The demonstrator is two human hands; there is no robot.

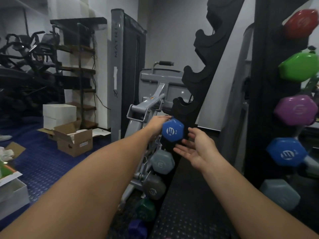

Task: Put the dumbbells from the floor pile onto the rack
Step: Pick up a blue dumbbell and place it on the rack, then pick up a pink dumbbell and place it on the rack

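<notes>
Head view: the left hand [159, 122] reaches behind one blue dumbbell [173, 130] seated in the rack [195, 94]; whether its fingers grasp it cannot be told. The right hand [198, 149], fingers released, hovers just right. Below the fingers sit four more dumbbells. Blue studded floor [43, 163], two cardboard boxes left.

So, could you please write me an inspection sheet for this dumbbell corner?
Surface: blue studded floor.
Job's things: blue dumbbell at the near rack; grey, dark grey, green ones racked below; three upper cradles free.
Clutter: open cardboard box, white boxes.
Hands: left hand on the blue dumbbell's top, grip hidden; right hand open beside it.
Cables: wires hang down the shelving.
Surroundings: grey weight machine.
</notes>
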